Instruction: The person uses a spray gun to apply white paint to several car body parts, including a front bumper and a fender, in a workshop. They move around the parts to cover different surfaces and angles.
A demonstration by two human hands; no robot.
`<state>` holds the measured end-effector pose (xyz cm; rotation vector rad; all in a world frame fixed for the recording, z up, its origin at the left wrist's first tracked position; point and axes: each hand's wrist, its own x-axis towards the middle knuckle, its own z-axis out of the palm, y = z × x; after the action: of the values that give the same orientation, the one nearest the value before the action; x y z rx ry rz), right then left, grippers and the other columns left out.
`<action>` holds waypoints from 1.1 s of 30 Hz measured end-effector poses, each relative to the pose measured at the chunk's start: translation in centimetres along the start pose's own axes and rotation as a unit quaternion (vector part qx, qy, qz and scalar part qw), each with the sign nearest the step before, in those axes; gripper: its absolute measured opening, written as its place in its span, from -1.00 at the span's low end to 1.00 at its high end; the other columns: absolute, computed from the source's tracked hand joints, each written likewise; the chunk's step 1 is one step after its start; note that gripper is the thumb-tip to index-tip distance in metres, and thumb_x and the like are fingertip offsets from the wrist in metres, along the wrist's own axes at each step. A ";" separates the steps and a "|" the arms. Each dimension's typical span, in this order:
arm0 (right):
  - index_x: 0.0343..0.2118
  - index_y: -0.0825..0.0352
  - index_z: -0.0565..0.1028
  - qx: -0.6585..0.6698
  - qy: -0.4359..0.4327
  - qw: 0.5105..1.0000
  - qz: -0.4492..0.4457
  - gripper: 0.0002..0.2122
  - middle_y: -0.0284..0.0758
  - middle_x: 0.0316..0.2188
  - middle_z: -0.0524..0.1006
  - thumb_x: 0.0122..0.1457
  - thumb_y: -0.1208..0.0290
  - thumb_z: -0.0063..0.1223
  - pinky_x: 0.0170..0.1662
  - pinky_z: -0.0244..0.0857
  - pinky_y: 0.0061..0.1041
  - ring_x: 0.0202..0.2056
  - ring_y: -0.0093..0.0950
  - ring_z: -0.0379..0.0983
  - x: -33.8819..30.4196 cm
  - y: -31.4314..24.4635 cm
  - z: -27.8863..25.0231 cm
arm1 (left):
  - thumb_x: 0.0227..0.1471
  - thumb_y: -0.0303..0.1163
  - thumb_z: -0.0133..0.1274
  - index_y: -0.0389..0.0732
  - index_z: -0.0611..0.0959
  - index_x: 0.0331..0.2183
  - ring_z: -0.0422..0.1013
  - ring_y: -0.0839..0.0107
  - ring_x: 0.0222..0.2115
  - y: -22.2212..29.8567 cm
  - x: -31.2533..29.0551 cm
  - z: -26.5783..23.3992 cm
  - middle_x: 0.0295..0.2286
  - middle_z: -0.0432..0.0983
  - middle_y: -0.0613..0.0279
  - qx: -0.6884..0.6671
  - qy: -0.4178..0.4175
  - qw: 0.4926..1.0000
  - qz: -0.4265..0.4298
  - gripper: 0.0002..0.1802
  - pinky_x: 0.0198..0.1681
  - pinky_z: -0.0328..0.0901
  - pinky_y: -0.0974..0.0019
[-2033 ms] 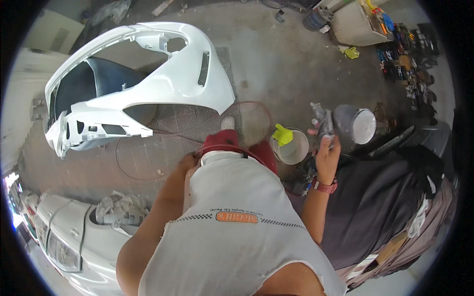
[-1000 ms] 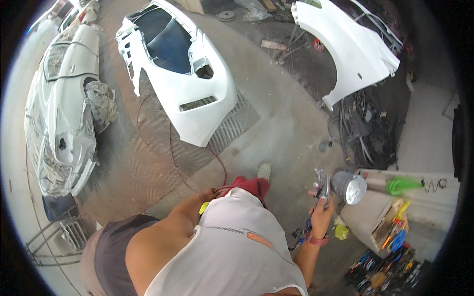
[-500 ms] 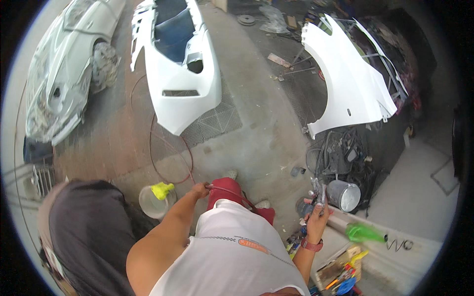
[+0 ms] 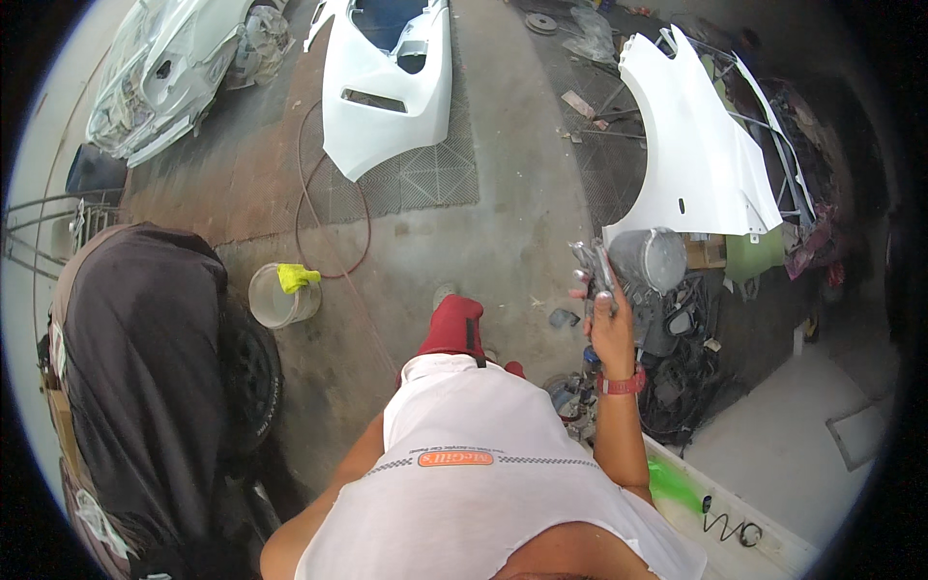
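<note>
My right hand (image 4: 609,319), with a red watch on its wrist, is raised in front of me and closed around a metal spray gun (image 4: 594,265). A grey round paint cup (image 4: 659,261) sits at the far end of the gun. Just beyond it is a white car fender (image 4: 691,145) on a stand; from this view I cannot tell how wide the gap is. My left forearm (image 4: 356,454) runs down beside my white shirt, and the hand itself is hidden. A thin red hose (image 4: 360,246) loops over the floor and runs back toward my left side.
A white bumper (image 4: 387,106) stands ahead, and a partly masked white car (image 4: 164,72) is at far left. Left of me are a bucket (image 4: 282,298) with a yellow cloth (image 4: 298,277) and a dark-covered vehicle (image 4: 145,358). Dark clutter (image 4: 681,338) and a green bottle (image 4: 674,483) lie right.
My right hand has lifted the spray gun up and forward, closer to the fender. My left hand, which held the hose, has dropped back out of sight. The whole view has shifted.
</note>
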<state>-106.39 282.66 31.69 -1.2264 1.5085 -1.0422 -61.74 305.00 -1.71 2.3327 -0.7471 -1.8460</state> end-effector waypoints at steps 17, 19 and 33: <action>0.48 0.18 0.26 -0.067 -0.076 0.988 -0.116 -0.34 -0.10 -0.14 0.69 0.48 -0.14 -0.10 0.01 0.45 -0.33 -0.24 -0.36 0.65 24.1 -1.8 -2.1 | 0.32 0.38 -0.06 -0.25 0.68 0.15 0.57 0.28 -0.26 21.2 7.8 -2.1 -0.29 0.69 0.08 0.042 0.014 0.999 0.001 -0.13 -0.10 0.43 0.13; 0.46 0.20 0.29 -0.083 -0.080 0.987 -0.115 -0.37 -0.08 -0.10 0.68 0.49 -0.10 -0.09 0.05 0.44 -0.31 -0.19 -0.33 0.65 29.4 -2.4 -2.2 | 0.32 0.37 -0.07 -0.23 0.71 0.06 0.55 0.27 -0.35 26.5 10.3 -2.6 -0.33 0.66 0.07 0.091 0.033 0.995 0.021 -0.18 -0.15 0.43 0.12; 0.40 0.22 0.39 -0.117 -0.185 0.950 -0.224 -0.41 -0.12 0.24 0.54 0.47 -0.06 -0.02 0.23 0.36 -0.23 0.08 -0.31 0.56 60.5 -4.3 0.9 | 0.30 0.25 0.07 -0.28 0.65 0.00 0.49 0.28 -0.37 50.7 16.8 -4.2 -0.39 0.59 0.14 0.046 0.014 0.996 0.074 -0.29 -0.25 0.38 0.16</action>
<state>-110.61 222.25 27.62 -1.8792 1.1052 -0.8597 -71.71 252.51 2.14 2.2813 -0.9913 -1.7504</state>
